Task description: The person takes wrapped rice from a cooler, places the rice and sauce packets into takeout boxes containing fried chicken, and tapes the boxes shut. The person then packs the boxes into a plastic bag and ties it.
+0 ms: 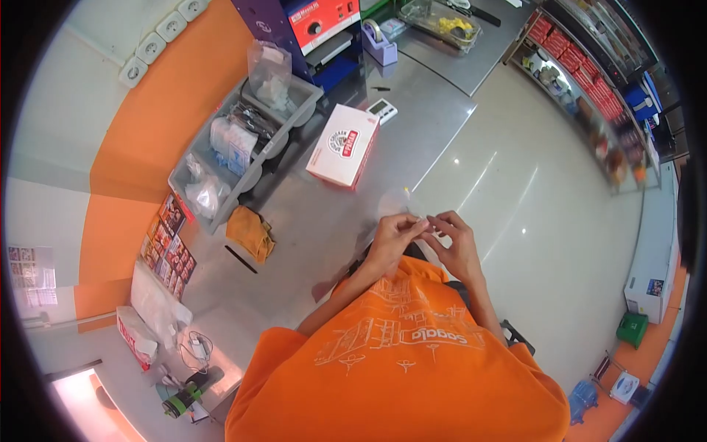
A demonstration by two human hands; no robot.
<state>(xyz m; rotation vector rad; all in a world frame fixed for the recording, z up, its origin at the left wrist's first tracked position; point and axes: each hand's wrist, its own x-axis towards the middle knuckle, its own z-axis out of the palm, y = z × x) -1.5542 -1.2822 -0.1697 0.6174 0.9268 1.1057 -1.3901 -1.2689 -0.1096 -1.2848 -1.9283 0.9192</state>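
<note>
My left hand (pixel 395 241) and my right hand (pixel 455 244) meet in front of my orange shirt, by the counter's edge. Both are closed, thumbs and fingertips pinched together almost tip to tip. What sits between the fingers is too small to make out. Just beyond the left hand shows a see-through, plastic-like patch (pixel 393 200); whether the fingers hold it is unclear. Farther up the counter stands a closed white and red carton (pixel 344 145) with a round printed logo. Behind it lie a small white digital timer (pixel 382 110) and a black pen (pixel 381 89).
On the steel counter (pixel 294 243) lie an orange cloth (pixel 250 233) and a dark stick (pixel 241 259). A grey divided bin (pixel 247 147) holds plastic-wrapped items. A tape dispenser (pixel 379 46) and a clear tray (pixel 442 26) stand farther back. Shelves (pixel 589 81) with red boxes line the right.
</note>
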